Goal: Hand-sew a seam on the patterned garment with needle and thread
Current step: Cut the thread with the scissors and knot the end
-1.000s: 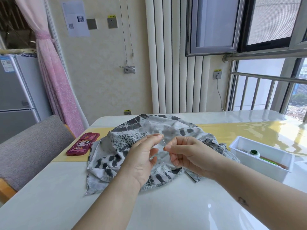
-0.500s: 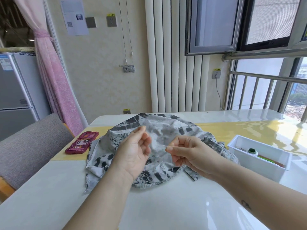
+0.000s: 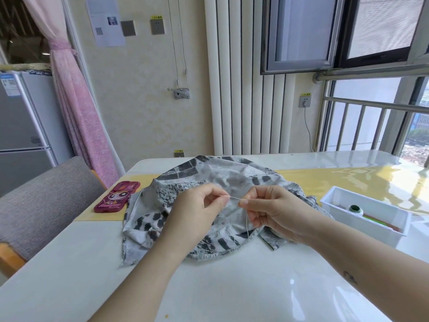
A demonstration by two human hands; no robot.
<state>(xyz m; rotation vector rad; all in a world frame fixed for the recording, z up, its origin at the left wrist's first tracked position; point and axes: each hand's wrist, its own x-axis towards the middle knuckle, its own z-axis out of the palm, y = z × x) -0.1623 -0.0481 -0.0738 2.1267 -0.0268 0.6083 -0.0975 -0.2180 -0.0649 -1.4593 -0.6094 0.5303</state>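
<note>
The left hand (image 3: pixel 195 212) and the right hand (image 3: pixel 276 210) are hovering side by side in the middle of the frame, raised a little above the cloth. Each is pinching the thread (image 3: pixel 234 198) between thumb and forefinger, with the other fingers curling loosely under. A short taut stretch is running between the two pinches, and slack is looping down from the right hand over the cloth below. I cannot tell whether the needle is sitting in either pinch; it is too fine to make out.

Both forearms are coming in from the lower edge, wrists lifted, palms turning toward each other.

To my eye this is thread preparation rather than stitching, threading or knotting perhaps, since nothing is visibly entering the cloth. The next move is calling for a steady, fine grip. The line wants keeping taut while the end is worked, then bringing down to a seam edge without snagging the hanging loop.

The garment (image 3: pixel 209 173) is lying crumpled on the surface (image 3: pixel 232 287) just behind and under the hands, at frame centre. A phone (image 3: pixel 117 198) is resting beside it to the left. At the right a white box (image 3: pixel 362 226) is holding a spool (image 3: pixel 354 209).
</note>
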